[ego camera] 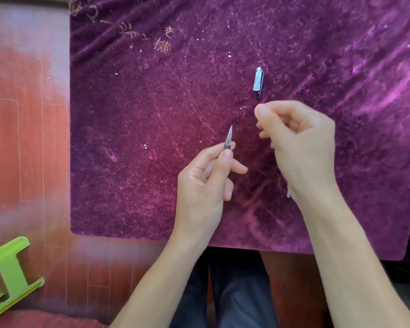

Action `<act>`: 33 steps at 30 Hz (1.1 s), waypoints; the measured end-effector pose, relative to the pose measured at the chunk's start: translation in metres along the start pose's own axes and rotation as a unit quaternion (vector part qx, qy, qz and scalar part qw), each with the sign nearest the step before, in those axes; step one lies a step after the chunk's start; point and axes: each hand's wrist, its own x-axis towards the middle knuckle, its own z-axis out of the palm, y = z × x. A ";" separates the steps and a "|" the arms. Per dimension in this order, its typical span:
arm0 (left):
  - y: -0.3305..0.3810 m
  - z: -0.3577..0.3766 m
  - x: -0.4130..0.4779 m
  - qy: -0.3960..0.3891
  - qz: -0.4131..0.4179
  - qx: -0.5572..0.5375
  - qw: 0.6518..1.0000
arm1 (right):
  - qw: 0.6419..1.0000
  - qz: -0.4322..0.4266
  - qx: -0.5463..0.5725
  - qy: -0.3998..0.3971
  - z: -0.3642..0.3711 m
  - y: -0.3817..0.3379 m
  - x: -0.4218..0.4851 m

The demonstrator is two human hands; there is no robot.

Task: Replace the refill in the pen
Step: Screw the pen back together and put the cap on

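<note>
My left hand [206,178] pinches the pen [228,140] between thumb and forefinger, clamped on the dark grip just behind the tip, with the rest of the barrel hidden in my palm. The pen sits above the purple cloth [140,138], near the middle, its long axis running nearly straight away from me and leaning a touch to the right, the metal point aimed at the far edge. My right hand [298,143] is curled loosely beside it, fingers drawn together; a pale sliver shows under that wrist, perhaps the refill [288,193], but I cannot tell whether I am gripping it or anything at all. The cap [258,80] lies on the cloth beyond my right hand, well apart from the pen, its long axis also running away from me. The job now, I judge, is to unscrew the tip section, so I should keep the barrel steady in my left hand, take the nose with my right fingertips, and twist along the axis without bending, holding it low over the cloth so a loose spring cannot roll off.
</note>
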 end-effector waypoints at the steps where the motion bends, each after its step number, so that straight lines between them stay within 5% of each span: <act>1: 0.001 -0.002 0.001 -0.001 -0.007 0.001 1.000 | 0.999 -0.010 -0.032 0.021 -0.001 -0.001 0.012; 8: 0.001 -0.010 0.009 -0.008 -0.058 -0.026 0.998 | 0.980 -0.036 -0.195 0.000 0.008 -0.010 0.079; 22: 0.009 -0.004 0.022 -0.050 -0.064 -0.016 0.997 | 0.968 -0.020 -0.241 -0.066 0.014 -0.019 0.090; 27: 0.012 -0.005 0.020 -0.062 -0.066 -0.010 0.996 | 0.995 0.034 -0.008 -0.094 -0.007 -0.017 0.076; 30: 0.011 -0.007 0.017 -0.069 -0.059 -0.008 0.996 | 0.977 0.102 0.149 -0.112 -0.014 -0.012 0.049; 33: 0.010 -0.007 0.013 -0.075 -0.046 0.001 0.996 | 0.973 0.111 0.170 -0.107 -0.014 -0.001 0.024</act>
